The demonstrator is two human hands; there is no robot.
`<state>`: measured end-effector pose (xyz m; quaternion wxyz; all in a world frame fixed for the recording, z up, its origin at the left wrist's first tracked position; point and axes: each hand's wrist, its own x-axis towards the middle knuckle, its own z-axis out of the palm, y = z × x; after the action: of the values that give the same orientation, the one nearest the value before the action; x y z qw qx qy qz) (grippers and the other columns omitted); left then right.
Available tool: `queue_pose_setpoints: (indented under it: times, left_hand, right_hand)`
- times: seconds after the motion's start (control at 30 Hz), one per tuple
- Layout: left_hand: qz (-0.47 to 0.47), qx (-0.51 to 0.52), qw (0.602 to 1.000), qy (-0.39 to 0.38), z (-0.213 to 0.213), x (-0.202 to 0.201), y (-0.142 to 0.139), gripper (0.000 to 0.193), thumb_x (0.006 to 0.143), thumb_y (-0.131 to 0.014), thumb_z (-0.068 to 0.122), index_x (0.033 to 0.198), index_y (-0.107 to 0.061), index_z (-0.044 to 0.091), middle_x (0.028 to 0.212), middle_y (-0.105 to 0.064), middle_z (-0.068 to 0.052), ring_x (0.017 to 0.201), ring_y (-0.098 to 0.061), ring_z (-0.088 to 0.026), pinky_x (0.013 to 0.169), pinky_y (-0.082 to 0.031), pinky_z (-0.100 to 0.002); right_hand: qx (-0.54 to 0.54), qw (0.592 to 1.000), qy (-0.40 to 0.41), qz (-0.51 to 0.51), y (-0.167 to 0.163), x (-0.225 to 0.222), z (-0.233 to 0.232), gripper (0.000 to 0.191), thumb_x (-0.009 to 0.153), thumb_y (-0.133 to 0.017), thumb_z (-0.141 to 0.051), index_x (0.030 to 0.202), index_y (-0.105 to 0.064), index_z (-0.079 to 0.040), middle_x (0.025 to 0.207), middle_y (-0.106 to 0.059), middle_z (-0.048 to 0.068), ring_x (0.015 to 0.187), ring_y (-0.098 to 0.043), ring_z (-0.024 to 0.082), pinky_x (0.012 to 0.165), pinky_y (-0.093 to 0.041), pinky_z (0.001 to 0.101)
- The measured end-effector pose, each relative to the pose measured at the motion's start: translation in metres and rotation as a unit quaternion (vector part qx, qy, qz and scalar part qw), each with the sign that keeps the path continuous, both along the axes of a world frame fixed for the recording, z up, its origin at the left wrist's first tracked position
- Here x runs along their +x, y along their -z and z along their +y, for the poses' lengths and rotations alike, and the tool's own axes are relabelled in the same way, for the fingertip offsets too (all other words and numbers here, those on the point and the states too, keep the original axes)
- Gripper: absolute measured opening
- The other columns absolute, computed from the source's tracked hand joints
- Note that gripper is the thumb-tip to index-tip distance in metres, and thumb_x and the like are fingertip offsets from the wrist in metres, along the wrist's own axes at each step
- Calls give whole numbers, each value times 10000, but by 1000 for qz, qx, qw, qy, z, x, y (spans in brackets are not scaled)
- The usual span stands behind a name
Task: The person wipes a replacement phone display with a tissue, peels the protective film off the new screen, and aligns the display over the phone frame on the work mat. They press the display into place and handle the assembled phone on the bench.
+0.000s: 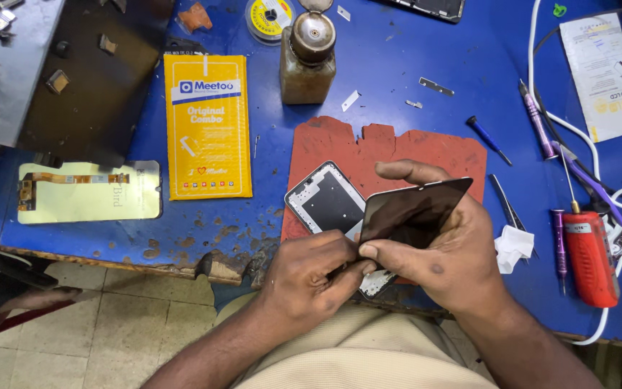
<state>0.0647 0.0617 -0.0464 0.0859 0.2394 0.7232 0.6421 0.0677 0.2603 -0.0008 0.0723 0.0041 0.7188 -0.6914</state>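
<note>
Black glass fills the middle of the view — we hold a dark screen [413, 210] tilted up off the red mat [426, 148], our right hand [437, 248] wrapped around its lower edge so the panel stays steady. Our left hand [311, 274] pinches at its lower-left corner, fingertips closed as if on a film or tab; what they grip we cannot tell. At 9 o'clock of the screen lies a phone frame [324, 198], face up. Farther at 9 — a yellow packet [208, 126]. At 3 o'clock rests a red tool [590, 256].
</note>
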Motion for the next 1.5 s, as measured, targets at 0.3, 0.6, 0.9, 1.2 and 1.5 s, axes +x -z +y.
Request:
queue_pose_setpoints:
  times: [0.3, 0.6, 0.9, 1.2, 1.5]
  left_hand:
    - [21, 2, 1000, 5, 0, 0, 0, 129, 903, -766, 47, 847, -656, 12, 734, -596, -68, 588, -597, -175, 520, -430, -337]
    - [28, -8, 1000, 1, 1, 1, 1, 129, 890, -766, 47, 850, -649, 10, 741, -595, -83, 588, -610, -209, 517, -440, -355]
    - [45, -34, 998, 5, 3, 1, 1, 89, 884, -756, 50, 876, -673, 21, 742, -599, -90, 595, -618, -228, 521, -457, -368]
    - [57, -28, 998, 1, 4, 1, 3, 95, 881, -759, 50, 877, -669, 20, 744, -596, -90, 596, -618, -236, 520, -453, -374]
    - [51, -34, 998, 0, 3, 3, 4, 163, 876, -779, 61, 819, -632, 22, 727, -580, -92, 582, -600, -238, 516, -438, -376]
  right_hand:
    - [13, 999, 1, 50, -2, -1, -1, 610, 765, -852, 29, 1289, -540, 49, 1008, -754, 79, 961, -716, 112, 935, -566, 295]
    - [6, 1000, 14, 24, -8, 0, -2, 543, 757, -841, 48, 1236, -589, 97, 954, -765, 90, 946, -718, 123, 1011, -547, 307]
    - [-51, 999, 13, -16, -13, -1, -2, 863, 768, -828, 40, 1523, -412, 77, 936, -762, 76, 866, -730, 115, 828, -598, 277]
    - [-70, 998, 9, 0, -16, -2, -3, 854, 786, -817, 43, 1530, -396, 60, 967, -759, 80, 925, -734, 127, 862, -605, 281]
    - [-2, 1000, 22, 6, -16, -2, -3, 788, 784, -825, 50, 1491, -477, 67, 941, -773, 111, 893, -747, 148, 841, -603, 279]
